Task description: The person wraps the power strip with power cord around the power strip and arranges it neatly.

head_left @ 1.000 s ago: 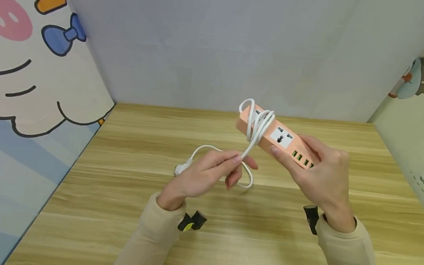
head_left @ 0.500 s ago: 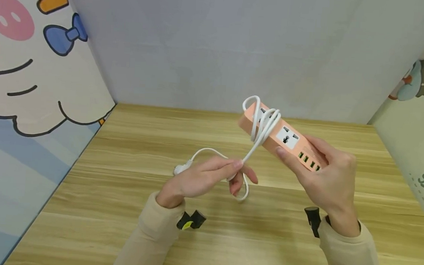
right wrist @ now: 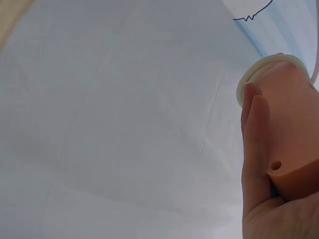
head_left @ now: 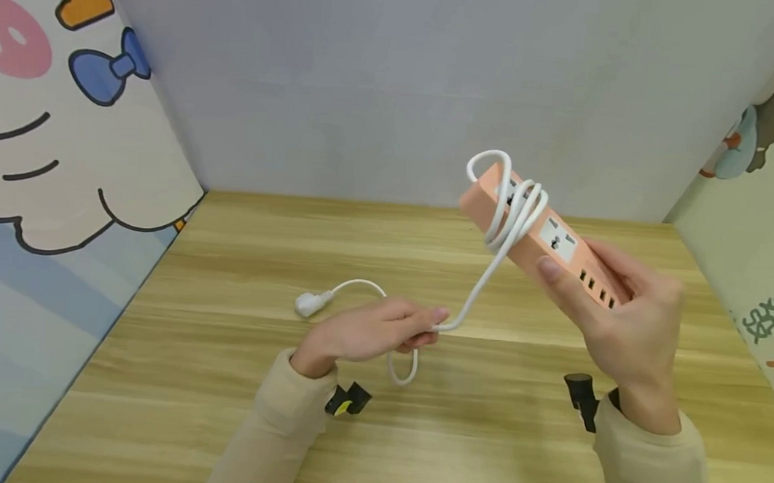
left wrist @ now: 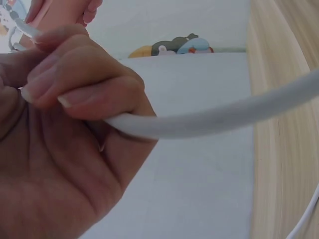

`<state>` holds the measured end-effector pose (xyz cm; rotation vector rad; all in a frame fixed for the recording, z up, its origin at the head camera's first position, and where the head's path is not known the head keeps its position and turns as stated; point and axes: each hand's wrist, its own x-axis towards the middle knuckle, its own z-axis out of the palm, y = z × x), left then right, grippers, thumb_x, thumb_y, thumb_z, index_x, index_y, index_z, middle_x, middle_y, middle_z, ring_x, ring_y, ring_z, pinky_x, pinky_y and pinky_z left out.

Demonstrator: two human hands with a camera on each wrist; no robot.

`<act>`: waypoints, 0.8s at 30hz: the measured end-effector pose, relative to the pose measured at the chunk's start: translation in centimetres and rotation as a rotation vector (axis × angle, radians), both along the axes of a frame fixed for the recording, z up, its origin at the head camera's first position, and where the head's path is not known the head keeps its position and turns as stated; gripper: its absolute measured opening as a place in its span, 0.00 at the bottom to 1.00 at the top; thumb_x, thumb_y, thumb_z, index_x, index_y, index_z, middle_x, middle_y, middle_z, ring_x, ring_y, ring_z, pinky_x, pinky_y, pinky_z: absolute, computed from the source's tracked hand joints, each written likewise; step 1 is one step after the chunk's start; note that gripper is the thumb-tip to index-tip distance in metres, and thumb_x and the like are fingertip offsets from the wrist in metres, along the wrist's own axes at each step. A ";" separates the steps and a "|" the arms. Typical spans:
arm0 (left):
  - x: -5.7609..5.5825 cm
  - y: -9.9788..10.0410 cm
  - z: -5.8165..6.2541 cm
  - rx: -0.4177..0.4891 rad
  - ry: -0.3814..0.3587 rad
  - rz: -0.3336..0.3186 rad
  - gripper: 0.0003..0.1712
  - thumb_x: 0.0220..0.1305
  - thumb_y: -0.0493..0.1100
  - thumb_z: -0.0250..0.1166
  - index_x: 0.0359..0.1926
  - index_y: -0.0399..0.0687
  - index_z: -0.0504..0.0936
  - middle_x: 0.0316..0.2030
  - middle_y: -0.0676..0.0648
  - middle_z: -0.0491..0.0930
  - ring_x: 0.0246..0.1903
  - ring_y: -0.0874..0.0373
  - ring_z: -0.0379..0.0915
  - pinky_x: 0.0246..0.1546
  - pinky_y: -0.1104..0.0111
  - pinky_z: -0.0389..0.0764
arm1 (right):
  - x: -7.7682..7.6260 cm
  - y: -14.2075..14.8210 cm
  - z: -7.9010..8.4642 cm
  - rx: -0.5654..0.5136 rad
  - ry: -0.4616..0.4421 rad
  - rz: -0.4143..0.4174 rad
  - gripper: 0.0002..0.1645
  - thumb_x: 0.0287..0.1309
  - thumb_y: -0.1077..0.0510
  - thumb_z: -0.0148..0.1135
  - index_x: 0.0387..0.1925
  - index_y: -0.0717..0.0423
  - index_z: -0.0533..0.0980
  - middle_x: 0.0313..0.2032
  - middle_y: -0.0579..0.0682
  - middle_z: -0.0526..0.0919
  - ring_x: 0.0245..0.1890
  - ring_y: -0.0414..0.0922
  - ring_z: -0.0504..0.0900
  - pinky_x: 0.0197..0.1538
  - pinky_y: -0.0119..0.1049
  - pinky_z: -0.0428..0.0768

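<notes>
My right hand [head_left: 638, 328] grips the near end of an orange power strip [head_left: 531, 256], which is held tilted above the table. The strip has white sockets and a row of USB ports. Its white cord [head_left: 483, 279] winds several times around the far end. In my left hand [head_left: 376, 332] the cord is held, and the left wrist view shows fingers [left wrist: 84, 74] curled round the cord [left wrist: 214, 119]. Beyond the left hand the cord loops down, and its white plug [head_left: 311, 303] lies to the left. The right wrist view shows the strip's underside [right wrist: 291, 114].
Beneath both hands is a wood-grain table [head_left: 222, 379]. A pale grey wall [head_left: 401, 89] stands behind it, with cartoon-printed panels on the left [head_left: 68, 181] and right [head_left: 748, 238].
The right hand has moved right and up with the power strip. More cord now stretches between the strip and the left hand. The loop below the left hand has shifted left, and the plug slightly left.
</notes>
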<state>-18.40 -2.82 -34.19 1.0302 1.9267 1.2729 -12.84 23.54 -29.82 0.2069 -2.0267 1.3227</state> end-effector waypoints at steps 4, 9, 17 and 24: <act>-0.1 -0.1 -0.1 -0.035 0.049 0.065 0.30 0.83 0.54 0.41 0.21 0.46 0.66 0.18 0.55 0.58 0.19 0.62 0.51 0.26 0.73 0.59 | 0.0 -0.3 0.2 0.020 -0.016 0.019 0.21 0.45 0.65 0.78 0.45 0.64 0.86 0.28 0.29 0.86 0.17 0.30 0.77 0.22 0.21 0.73; -0.3 -0.2 -0.1 -0.090 0.079 0.111 0.30 0.82 0.55 0.42 0.21 0.47 0.66 0.17 0.55 0.58 0.18 0.62 0.52 0.25 0.71 0.60 | 0.2 -0.6 0.2 0.022 -0.007 0.061 0.21 0.45 0.67 0.78 0.45 0.64 0.86 0.30 0.31 0.87 0.18 0.31 0.78 0.23 0.21 0.74; -0.5 -0.2 -0.2 -0.114 0.121 0.202 0.31 0.81 0.58 0.42 0.19 0.51 0.62 0.18 0.55 0.56 0.19 0.61 0.51 0.26 0.70 0.61 | 0.4 -0.8 0.1 0.045 0.009 0.122 0.22 0.42 0.69 0.78 0.45 0.65 0.86 0.31 0.31 0.87 0.20 0.31 0.78 0.24 0.21 0.74; -0.5 -0.2 -0.1 -0.143 0.170 0.317 0.30 0.80 0.61 0.45 0.19 0.53 0.62 0.18 0.55 0.55 0.20 0.61 0.49 0.26 0.68 0.58 | 0.7 -1.0 0.0 0.069 -0.024 0.178 0.23 0.41 0.71 0.77 0.45 0.66 0.85 0.33 0.32 0.88 0.20 0.33 0.79 0.23 0.23 0.74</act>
